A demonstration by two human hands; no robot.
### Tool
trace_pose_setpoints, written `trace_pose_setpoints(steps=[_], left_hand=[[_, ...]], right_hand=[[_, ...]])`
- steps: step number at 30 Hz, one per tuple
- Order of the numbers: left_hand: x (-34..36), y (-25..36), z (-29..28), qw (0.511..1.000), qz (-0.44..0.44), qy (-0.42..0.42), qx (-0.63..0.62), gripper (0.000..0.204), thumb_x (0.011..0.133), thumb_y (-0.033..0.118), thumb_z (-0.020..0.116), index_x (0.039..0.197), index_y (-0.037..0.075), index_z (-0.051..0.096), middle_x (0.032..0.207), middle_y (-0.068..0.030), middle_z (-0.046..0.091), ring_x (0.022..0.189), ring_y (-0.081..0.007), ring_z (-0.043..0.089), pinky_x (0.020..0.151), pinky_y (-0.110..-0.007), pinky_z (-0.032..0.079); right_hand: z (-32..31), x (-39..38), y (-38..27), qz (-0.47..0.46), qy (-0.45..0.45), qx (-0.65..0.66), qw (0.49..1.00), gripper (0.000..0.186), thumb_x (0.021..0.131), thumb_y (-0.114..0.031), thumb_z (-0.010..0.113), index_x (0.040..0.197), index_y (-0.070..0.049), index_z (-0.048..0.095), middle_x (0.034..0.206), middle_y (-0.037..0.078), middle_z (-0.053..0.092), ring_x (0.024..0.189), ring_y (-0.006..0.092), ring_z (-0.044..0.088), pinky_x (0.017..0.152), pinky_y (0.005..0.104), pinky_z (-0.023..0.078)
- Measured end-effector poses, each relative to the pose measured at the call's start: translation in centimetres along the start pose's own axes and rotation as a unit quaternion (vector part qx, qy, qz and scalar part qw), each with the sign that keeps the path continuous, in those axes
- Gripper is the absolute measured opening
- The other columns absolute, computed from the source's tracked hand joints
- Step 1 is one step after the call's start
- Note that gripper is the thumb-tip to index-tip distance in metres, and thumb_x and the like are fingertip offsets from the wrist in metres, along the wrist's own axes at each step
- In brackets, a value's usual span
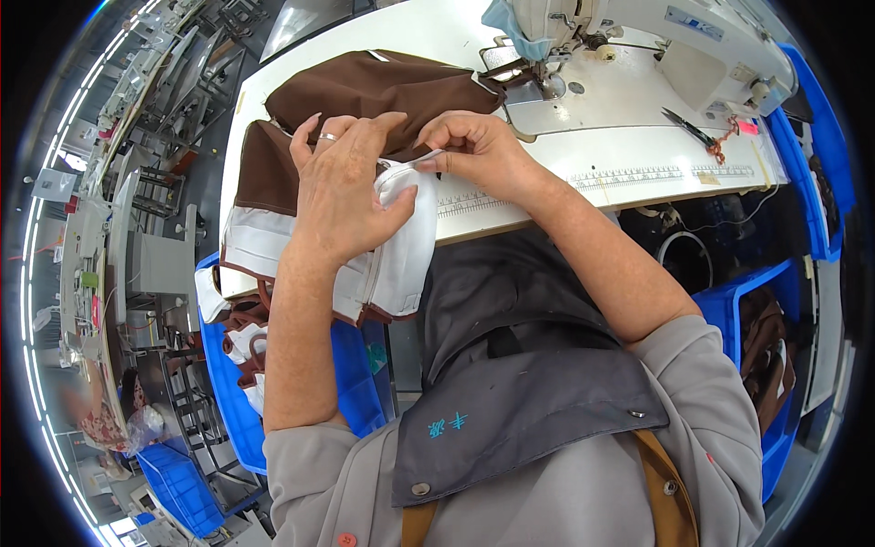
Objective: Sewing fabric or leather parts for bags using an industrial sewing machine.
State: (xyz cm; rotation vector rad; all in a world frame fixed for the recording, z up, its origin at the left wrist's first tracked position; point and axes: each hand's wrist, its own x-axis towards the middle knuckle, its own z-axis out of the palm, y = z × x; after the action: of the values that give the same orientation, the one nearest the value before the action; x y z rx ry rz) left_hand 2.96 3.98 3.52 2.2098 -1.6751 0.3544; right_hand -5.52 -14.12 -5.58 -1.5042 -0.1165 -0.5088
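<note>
A brown and white fabric piece (374, 87) lies on the white sewing table, its white part hanging over the front edge. A zipper (372, 273) runs down the white part. My left hand (346, 178), wearing a ring, rests over the fabric with fingers and thumb apart. To its right, my right hand (478, 155) pinches the white edge of the fabric between thumb and fingers. Beyond my hands stands a white sewing machine (729, 55), its needle area to the upper right of the fabric.
Black thread snips (690, 130) with a red cord lie right of a ruler strip (620, 178) on the table (547, 150). A blue bin (355, 383) with brown and white pieces stands below left. More blue bins (720, 301) stand at the right.
</note>
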Motion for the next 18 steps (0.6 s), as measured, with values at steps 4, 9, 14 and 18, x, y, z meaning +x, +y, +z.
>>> trace_pose_setpoints(steps=[4,9,14,18], left_hand=[[0.3,-0.5,-0.2,0.997,-0.015,-0.059,0.038,0.035,0.070,0.021,0.076,0.103,0.011,0.071,0.115,-0.0021,0.067,0.124,-0.0237,0.055,0.117,-0.052,0.018],[0.8,-0.9,0.9,0.996,0.080,0.038,0.030,0.023,0.072,0.020,0.076,0.091,0.009,0.070,0.116,-0.0023,0.069,0.127,-0.0235,0.054,0.115,-0.051,0.023],[0.5,-1.6,1.1,0.996,0.082,0.004,-0.047,0.020,0.074,0.018,0.074,0.090,0.009,0.069,0.100,-0.0025,0.073,0.115,-0.0214,0.061,0.112,-0.046,0.029],[0.6,-0.3,1.0,0.999,0.014,-0.024,-0.017,0.020,0.077,0.020,0.075,0.095,0.011,0.072,0.089,-0.0027,0.073,0.102,-0.0198,0.065,0.109,-0.042,0.031]], right_hand=[[-0.1,0.0,-0.6,0.078,-0.035,-0.051,0.995,0.009,0.086,-0.001,0.075,0.089,-0.001,0.066,0.095,0.001,0.068,0.086,0.0062,0.062,0.080,0.0237,0.053],[-0.5,-0.2,0.3,-0.002,-0.031,0.002,1.000,0.009,0.088,0.003,0.071,0.090,-0.003,0.063,0.119,0.006,0.062,0.103,0.0105,0.062,0.090,0.0260,0.053],[-0.6,0.1,-0.5,-0.006,-0.072,-0.085,0.994,0.009,0.087,-0.004,0.075,0.085,-0.006,0.066,0.127,0.006,0.059,0.116,0.0144,0.056,0.100,0.0318,0.046],[-1.1,0.2,0.0,0.001,-0.066,-0.053,0.996,0.009,0.085,-0.011,0.078,0.083,-0.009,0.070,0.132,0.006,0.056,0.123,0.0171,0.050,0.102,0.0331,0.042]])
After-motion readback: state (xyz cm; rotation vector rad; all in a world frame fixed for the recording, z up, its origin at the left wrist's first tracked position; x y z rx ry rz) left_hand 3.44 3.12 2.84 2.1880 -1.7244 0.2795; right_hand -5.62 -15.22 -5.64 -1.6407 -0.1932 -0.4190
